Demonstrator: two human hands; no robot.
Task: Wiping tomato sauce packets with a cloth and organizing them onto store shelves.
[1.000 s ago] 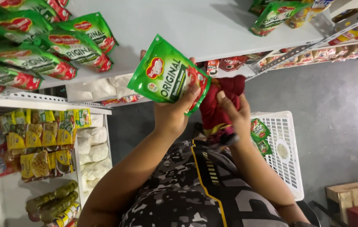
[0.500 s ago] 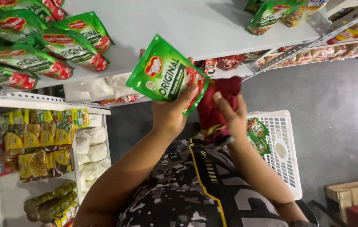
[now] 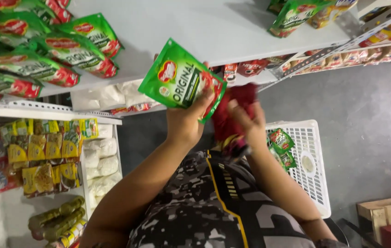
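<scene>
A sauce pouch (image 3: 181,81) sits left of a cloth (image 3: 232,115), more pouches (image 3: 44,55) lie far left on the shelf (image 3: 214,27), and a basket (image 3: 312,174) stands right.

1. The green pouch (image 3: 181,80) looks like glossy plastic film, smooth, catching light.
2. The red cloth (image 3: 232,115) is matt, soft and creased.
3. The white basket (image 3: 317,183) is matt plastic lattice.
4. The white shelf (image 3: 204,27) is smooth painted metal with a dull sheen.
5. The wooden crate (image 3: 386,213) is rough, unfinished.
6. The floor (image 3: 370,110) is matt grey and slightly rough, like concrete.
</scene>
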